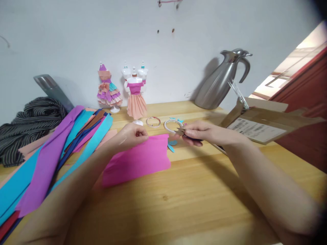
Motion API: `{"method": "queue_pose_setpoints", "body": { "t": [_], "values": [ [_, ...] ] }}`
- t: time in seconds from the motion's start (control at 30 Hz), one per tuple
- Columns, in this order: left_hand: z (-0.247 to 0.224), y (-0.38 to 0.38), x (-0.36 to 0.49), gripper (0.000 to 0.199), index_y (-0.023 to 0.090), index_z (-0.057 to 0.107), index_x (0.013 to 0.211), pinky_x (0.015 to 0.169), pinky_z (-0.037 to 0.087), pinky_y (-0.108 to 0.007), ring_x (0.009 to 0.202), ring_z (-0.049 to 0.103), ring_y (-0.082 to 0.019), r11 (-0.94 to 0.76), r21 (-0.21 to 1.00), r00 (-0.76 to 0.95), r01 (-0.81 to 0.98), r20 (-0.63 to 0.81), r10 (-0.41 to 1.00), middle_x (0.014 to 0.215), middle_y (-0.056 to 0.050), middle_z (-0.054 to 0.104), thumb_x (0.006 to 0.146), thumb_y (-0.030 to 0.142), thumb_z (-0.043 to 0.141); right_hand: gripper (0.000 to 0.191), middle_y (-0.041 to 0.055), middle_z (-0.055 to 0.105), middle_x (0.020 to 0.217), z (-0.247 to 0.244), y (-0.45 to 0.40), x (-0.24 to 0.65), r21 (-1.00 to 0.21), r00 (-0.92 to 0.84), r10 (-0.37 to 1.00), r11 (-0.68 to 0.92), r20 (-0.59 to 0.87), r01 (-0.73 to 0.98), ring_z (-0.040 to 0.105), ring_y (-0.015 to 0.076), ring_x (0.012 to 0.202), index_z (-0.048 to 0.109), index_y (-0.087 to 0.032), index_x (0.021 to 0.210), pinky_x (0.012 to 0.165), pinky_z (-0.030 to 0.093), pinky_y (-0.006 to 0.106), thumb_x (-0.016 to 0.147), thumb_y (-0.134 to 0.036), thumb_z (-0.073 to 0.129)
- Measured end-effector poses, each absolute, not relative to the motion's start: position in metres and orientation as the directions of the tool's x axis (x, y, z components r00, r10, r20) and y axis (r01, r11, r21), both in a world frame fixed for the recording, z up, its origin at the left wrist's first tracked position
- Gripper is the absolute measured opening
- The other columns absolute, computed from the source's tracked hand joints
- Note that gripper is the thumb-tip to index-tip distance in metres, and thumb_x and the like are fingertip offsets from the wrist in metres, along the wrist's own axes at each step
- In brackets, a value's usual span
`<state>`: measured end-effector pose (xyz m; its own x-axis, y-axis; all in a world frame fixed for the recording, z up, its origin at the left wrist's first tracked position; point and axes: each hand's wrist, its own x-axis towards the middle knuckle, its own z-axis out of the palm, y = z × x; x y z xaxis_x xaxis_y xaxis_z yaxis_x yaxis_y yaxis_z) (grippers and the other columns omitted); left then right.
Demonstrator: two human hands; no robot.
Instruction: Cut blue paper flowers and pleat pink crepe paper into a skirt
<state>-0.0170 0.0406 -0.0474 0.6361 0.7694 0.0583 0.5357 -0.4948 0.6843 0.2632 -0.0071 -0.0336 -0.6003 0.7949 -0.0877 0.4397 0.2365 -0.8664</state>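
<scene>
A bright pink sheet [143, 158] hangs or lies over the wooden table below my left hand [133, 137]. The fingers of that hand are pinched together at the sheet's top edge. Small scissors [182, 131] are in my right hand [195, 133], their blades pointing left towards the sheet's upper right corner. Blue leaf-shaped pieces [172, 146] lie between the sheet and my right hand. Behind them are a white ring [167, 126] and a thinner reddish ring [153, 121].
Coloured strips [48, 163] and a striped cloth [33, 119] cover the table's left side. Small dress forms [135, 98] stand at the wall. A steel jug [217, 81] is at the back right, near an open cardboard box [270, 117].
</scene>
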Motion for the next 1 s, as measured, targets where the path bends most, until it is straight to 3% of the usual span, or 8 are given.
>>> {"method": "queue_pose_setpoints", "body": {
  "t": [0.1, 0.27, 0.43, 1.0],
  "values": [
    [-0.048, 0.042, -0.019, 0.016, 0.013, 0.063, 0.064, 0.05, 0.036, -0.019, 0.055, 0.048, -0.009, -0.478, 0.704, 0.626, 0.525, 0.06, 0.777, 0.058, 0.001, 0.057, 0.072, 0.024, 0.054, 0.053, -0.0025, 0.041, 0.058, -0.027, -0.011, 0.266, -0.804, -0.571, 0.81, 0.25, -0.132, 0.54, 0.035, 0.0097, 0.052, 0.059, -0.014, 0.069, 0.051, 0.027, 0.028, 0.091, -0.061, 0.045],
    [-0.052, 0.046, -0.022, 0.016, 0.014, 0.063, 0.066, 0.051, 0.037, -0.019, 0.057, 0.049, -0.009, -0.457, 0.738, 0.637, 0.496, 0.048, 0.769, 0.061, 0.001, 0.058, 0.073, 0.026, 0.055, 0.062, -0.0029, 0.039, 0.054, -0.034, -0.007, 0.262, -0.801, -0.51, 0.835, 0.155, -0.207, 0.578, 0.032, 0.01, 0.05, 0.068, -0.011, 0.079, 0.049, 0.025, 0.028, 0.091, -0.065, 0.039],
    [-0.048, 0.042, -0.019, 0.018, 0.013, 0.063, 0.065, 0.051, 0.036, -0.02, 0.057, 0.047, -0.009, -0.456, 0.718, 0.635, 0.526, 0.025, 0.772, 0.059, 0.001, 0.056, 0.072, 0.026, 0.054, 0.062, -0.003, 0.04, 0.051, -0.049, 0.0, 0.255, -0.809, -0.501, 0.821, 0.085, -0.274, 0.582, 0.03, 0.0081, 0.045, 0.067, -0.01, 0.074, 0.044, 0.019, 0.026, 0.089, -0.064, 0.042],
    [-0.049, 0.037, -0.013, 0.015, 0.014, 0.063, 0.065, 0.051, 0.034, -0.019, 0.056, 0.048, -0.009, -0.511, 0.655, 0.657, 0.557, 0.029, 0.753, 0.058, 0.002, 0.058, 0.072, 0.019, 0.052, 0.058, -0.0026, 0.04, 0.051, -0.052, 0.001, 0.247, -0.838, -0.477, 0.852, 0.09, -0.215, 0.538, 0.029, 0.0083, 0.044, 0.068, -0.012, 0.069, 0.044, 0.019, 0.027, 0.088, -0.062, 0.045]
  ]
}}
